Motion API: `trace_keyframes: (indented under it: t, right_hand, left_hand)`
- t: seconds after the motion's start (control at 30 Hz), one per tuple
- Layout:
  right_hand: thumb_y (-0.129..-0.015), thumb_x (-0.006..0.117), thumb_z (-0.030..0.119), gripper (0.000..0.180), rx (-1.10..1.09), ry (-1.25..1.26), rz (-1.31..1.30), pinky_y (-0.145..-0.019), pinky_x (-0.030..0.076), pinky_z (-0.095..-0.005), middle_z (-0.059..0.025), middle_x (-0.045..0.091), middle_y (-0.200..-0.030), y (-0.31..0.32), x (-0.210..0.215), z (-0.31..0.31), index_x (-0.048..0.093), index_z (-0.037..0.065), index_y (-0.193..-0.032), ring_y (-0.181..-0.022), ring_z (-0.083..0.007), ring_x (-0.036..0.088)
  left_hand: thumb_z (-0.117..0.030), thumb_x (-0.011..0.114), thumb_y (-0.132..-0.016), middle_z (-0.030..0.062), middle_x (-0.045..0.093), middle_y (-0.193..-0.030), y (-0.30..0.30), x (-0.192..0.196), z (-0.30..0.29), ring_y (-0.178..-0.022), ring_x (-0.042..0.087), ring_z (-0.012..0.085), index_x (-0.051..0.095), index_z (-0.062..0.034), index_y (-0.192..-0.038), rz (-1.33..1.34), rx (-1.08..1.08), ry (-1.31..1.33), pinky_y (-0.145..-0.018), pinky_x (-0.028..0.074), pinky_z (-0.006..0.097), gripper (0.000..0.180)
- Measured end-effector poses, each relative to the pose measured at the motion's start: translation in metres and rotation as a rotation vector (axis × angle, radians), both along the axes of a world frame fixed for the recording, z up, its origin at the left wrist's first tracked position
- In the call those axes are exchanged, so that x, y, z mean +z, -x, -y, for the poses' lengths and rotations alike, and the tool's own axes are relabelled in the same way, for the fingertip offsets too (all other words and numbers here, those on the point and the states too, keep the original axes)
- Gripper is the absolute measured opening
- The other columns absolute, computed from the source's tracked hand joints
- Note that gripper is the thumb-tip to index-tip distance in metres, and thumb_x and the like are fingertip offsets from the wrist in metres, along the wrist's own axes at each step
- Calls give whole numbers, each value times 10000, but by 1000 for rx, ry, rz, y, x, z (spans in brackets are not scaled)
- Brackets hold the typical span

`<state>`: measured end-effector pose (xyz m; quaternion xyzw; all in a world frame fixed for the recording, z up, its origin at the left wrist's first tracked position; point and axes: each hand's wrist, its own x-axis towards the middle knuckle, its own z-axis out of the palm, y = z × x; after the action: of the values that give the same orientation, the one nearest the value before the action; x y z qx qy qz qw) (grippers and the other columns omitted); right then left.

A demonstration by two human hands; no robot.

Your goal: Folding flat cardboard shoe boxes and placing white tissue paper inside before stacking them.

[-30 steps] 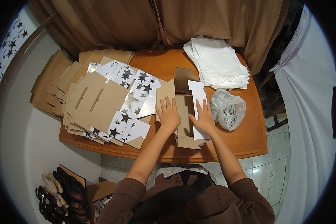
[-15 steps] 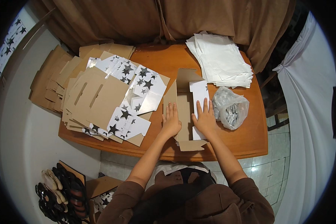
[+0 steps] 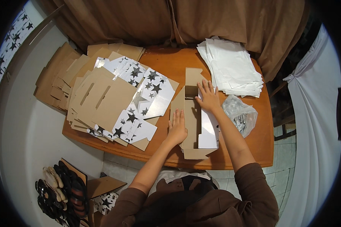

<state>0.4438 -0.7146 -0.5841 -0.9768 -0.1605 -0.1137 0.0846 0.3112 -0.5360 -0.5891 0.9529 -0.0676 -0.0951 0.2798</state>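
A cardboard box (image 3: 193, 117) stands with its top open near the front of the table, its flaps folded outward at both ends and along the sides. My left hand (image 3: 177, 128) lies on its left side flap, fingers stretched out toward the far end. At the far right corner, my right hand (image 3: 209, 97) rests with fingers spread on the top of the white right flap (image 3: 208, 130). Neither hand is wrapped around anything. Part of the box's right side is hidden beneath my right hand and forearm.
Flat cardboard blanks (image 3: 102, 94), some printed with black stars, are piled on the left of the wooden table (image 3: 159, 132). A stack of white paper sheets (image 3: 233, 66) lies at the back right. Beside my right forearm sits a clear plastic bag (image 3: 240, 115) of small silvery packets.
My right hand has slid away from me along the box's right flap to its far corner. The left hand stays on the left flap. The whole view has shifted slightly.
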Motion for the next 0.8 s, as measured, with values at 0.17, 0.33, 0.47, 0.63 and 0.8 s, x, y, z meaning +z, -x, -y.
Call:
trace_keyframes:
  t: [0.17,0.33,0.47,0.63,0.8]
  right_hand:
    - [-823,548,443,694,-14,-24,-106,-1063,189,-607,-68,364,-1414,-12,1,-7,285,220,-1426,-1354,-277,265]
    - [-835,524,480,697,-6,-35,-119,-1075,148,-609,-69,399,-1377,-14,3,-4,277,214,-1429,-1347,-266,280]
    - [-870,473,501,654,9,-20,12,-1071,124,-608,-132,298,-1460,4,-11,8,339,157,-1410,-1373,-321,208]
    - [-896,461,453,621,-70,-201,-133,-1055,135,-617,-236,202,-1474,81,1,15,354,107,-1400,-1373,-428,122]
    - [-905,465,404,595,-62,-272,-168,-1059,163,-599,-251,172,-1476,120,-9,27,346,99,-1402,-1368,-448,117]
  left_hand:
    - [-70,446,-779,218,3,-1515,2,0,-1,-1398,44,399,33,-18,-1456,10,5,-30,-1069,125,618,794]
    - [-95,446,-811,221,69,-1508,4,-2,1,-1390,87,404,106,-8,-1446,103,17,-46,-1069,135,611,726]
    - [-237,442,-907,191,236,-1480,7,1,-5,-1367,198,402,289,-17,-1405,375,-226,126,-1069,128,605,565]
    - [-383,398,-949,171,317,-1445,31,44,-18,-1363,234,368,377,-48,-1367,112,-293,430,-1090,101,565,536]
    - [-506,549,-863,118,478,-1337,53,114,-14,-1322,332,355,511,-95,-1256,-213,-677,61,-1102,113,554,570]
